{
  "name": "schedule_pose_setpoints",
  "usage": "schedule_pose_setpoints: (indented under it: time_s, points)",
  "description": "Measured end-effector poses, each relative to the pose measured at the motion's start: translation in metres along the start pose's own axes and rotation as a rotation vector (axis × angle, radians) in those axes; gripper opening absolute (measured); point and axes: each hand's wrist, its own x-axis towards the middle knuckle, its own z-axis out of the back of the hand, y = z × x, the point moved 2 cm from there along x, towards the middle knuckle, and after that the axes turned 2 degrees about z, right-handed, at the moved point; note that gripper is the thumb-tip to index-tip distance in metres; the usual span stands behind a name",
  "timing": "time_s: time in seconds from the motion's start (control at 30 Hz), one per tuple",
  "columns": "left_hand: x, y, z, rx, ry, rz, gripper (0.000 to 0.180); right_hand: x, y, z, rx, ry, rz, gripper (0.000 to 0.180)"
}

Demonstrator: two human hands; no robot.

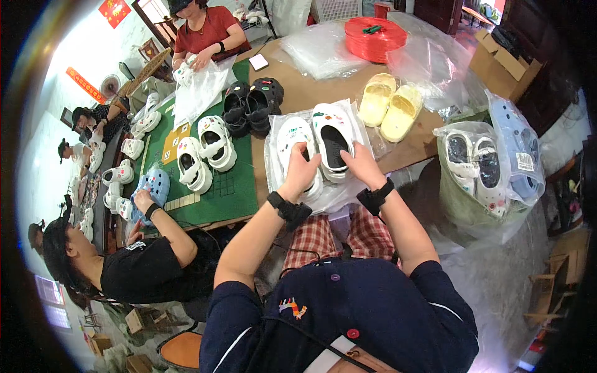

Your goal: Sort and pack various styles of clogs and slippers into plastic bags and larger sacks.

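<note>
A pair of white clogs with small coloured charms lies in front of me on a clear plastic bag. My left hand grips the heel end of the left white clog, its fingers partly hidden by the shoe. On the right white clog, my right hand holds the rim near the heel, with the thumb at the dark insole. Both clogs point away from me, side by side.
Yellow slippers stand right of the bag, black clogs and white clogs to the left. Bagged shoes fill a sack at right. Red twine lies at the back. Co-workers handle shoes at left; one person's hand touches blue clogs.
</note>
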Motion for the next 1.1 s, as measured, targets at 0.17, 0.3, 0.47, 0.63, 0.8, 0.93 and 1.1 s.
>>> schedule_pose_setpoints:
  time_s: [0.17, 0.3, 0.47, 0.63, 0.8, 0.93, 1.1]
  points:
    - [-0.051, -0.013, 0.025, 0.357, -0.404, -0.521, 0.041, -0.014, 0.075, 0.019, -0.221, -0.272, 0.349, 0.045]
    - [-0.062, 0.016, 0.046, 0.361, -0.494, -0.579, 0.04, 0.003, 0.086, -0.015, -0.363, 0.035, 0.217, 0.061]
    - [-0.024, 0.057, 0.077, 0.222, -0.373, -0.427, 0.04, 0.033, 0.084, -0.04, -0.467, 0.074, 0.017, 0.077]
    - [0.031, 0.074, 0.082, 0.13, -0.046, -0.397, 0.053, 0.05, 0.07, -0.047, -0.48, 0.186, -0.011, 0.038]
    - [0.058, 0.105, 0.065, -0.065, 0.084, -0.111, 0.064, 0.041, 0.071, -0.019, -0.423, 0.098, 0.063, 0.032]
    - [0.064, 0.139, 0.049, 0.547, 0.158, 0.119, 0.05, 0.02, 0.079, 0.01, -0.494, 0.083, 0.17, 0.032]
    - [0.053, 0.134, 0.039, 0.933, 0.081, -0.017, 0.05, 0.009, 0.063, 0.015, -0.622, 0.161, 0.159, 0.034]
